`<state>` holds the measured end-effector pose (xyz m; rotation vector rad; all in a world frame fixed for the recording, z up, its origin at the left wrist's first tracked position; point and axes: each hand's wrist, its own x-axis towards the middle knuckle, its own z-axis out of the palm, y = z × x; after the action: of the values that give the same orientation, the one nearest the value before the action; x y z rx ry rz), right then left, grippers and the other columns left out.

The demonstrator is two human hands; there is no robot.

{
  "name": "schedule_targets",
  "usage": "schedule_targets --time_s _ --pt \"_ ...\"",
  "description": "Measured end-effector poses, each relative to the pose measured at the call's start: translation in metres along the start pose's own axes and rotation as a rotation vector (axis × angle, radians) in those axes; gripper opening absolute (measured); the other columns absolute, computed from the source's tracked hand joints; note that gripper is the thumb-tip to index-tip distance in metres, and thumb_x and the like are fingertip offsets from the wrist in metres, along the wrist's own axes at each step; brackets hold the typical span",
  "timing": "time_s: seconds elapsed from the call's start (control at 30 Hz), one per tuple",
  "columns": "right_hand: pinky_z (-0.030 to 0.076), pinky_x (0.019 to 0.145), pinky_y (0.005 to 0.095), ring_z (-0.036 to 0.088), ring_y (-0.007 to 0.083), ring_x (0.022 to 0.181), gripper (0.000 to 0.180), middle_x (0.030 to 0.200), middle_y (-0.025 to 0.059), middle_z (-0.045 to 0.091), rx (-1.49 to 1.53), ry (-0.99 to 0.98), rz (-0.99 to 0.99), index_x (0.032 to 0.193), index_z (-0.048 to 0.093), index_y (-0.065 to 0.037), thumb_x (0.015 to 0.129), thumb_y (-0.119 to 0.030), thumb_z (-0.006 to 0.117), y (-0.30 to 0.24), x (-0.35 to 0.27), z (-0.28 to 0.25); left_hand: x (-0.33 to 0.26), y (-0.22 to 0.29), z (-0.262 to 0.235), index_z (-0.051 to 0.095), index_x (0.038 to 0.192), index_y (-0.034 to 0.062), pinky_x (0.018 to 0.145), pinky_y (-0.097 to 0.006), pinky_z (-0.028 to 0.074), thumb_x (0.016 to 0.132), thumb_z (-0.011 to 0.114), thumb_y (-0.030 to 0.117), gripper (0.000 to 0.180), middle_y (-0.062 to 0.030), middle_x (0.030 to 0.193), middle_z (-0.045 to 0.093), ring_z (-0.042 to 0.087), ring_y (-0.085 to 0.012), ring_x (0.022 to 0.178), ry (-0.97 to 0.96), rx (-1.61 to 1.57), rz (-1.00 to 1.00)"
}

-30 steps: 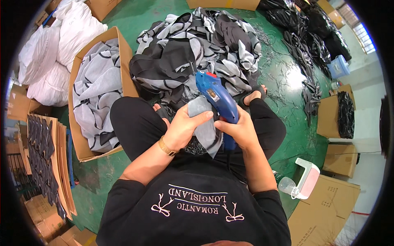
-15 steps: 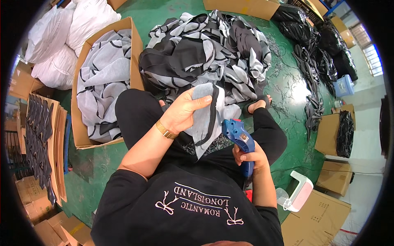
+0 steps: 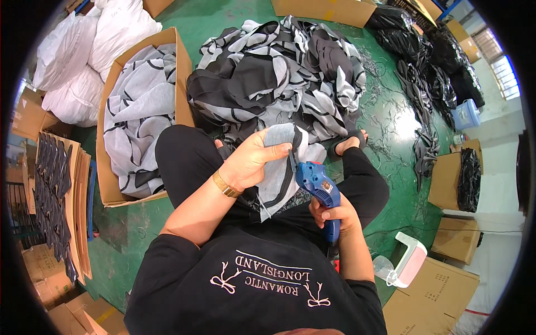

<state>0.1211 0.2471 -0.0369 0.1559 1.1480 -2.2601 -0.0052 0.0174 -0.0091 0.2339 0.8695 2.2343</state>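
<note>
Pinched in my left hand (image 3: 249, 159) is a grey piece of fabric (image 3: 277, 181) with a black band along it, its lower corner hanging over my lap. My right hand (image 3: 336, 215) grips a blue handheld electric cutter (image 3: 318, 181) by its handle, thumb along the side. The cutter's narrow tip meets the fabric beside the black band, close to my left thumb. Whether the tip has gone into the cloth is hard to make out. Beyond my hands lies a big heap of grey and black fabric (image 3: 251, 78) on the floor.
At my left stands a cardboard box (image 3: 184, 84) filled with similar cloth; white sacks (image 3: 75, 92) are behind it. Thread scraps (image 3: 382, 120) litter the green floor. Black plastic bags (image 3: 399, 33) line the far right. A white-and-pink appliance (image 3: 410, 262) sits near my right elbow.
The cutter has shifted slightly left and up, so its tip now reaches the band near my left thumb. The fabric has dropped a little, its lower corner moving left.
</note>
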Motion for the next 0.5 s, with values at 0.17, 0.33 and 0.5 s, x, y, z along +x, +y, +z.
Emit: schedule_targets --time_s 0.17,0.33,0.5 --pt "0.042 0.042 0.0278 0.047 0.0175 0.052 0.035 0.059 0.0069 0.047 0.127 0.0 -0.091 0.085 0.054 0.002 0.057 -0.01 0.071 0.0016 0.0067 0.0084 -0.0018 -0.0024 0.0023 0.052 0.125 0.0005 0.094 -0.034 0.047 0.088 0.063 0.006 0.039 -0.0068 0.117 0.062 0.06 -0.0166 0.105 0.013 -0.038 0.002" --pt "0.041 0.042 0.0271 0.045 0.0163 0.055 0.033 0.059 0.0045 0.043 0.193 0.029 -0.101 0.085 0.054 0.001 0.058 -0.01 0.069 -0.0041 0.0048 0.0093 -0.004 -0.0008 0.0022 0.053 0.124 0.0011 0.09 -0.034 0.049 0.088 0.063 0.008 0.038 -0.0065 0.113 0.063 0.061 -0.0166 0.103 0.039 -0.101 -0.031" --pt "0.041 0.042 0.0275 0.045 0.016 0.053 0.034 0.058 0.0042 0.043 0.166 0.046 -0.078 0.083 0.053 0.001 0.056 -0.011 0.07 -0.0015 -0.001 0.0062 -0.0039 0.0024 -0.0016 0.054 0.123 0.0016 0.088 -0.034 0.05 0.088 0.063 0.009 0.037 -0.0059 0.111 0.064 0.061 -0.0161 0.1 0.085 -0.029 -0.023"
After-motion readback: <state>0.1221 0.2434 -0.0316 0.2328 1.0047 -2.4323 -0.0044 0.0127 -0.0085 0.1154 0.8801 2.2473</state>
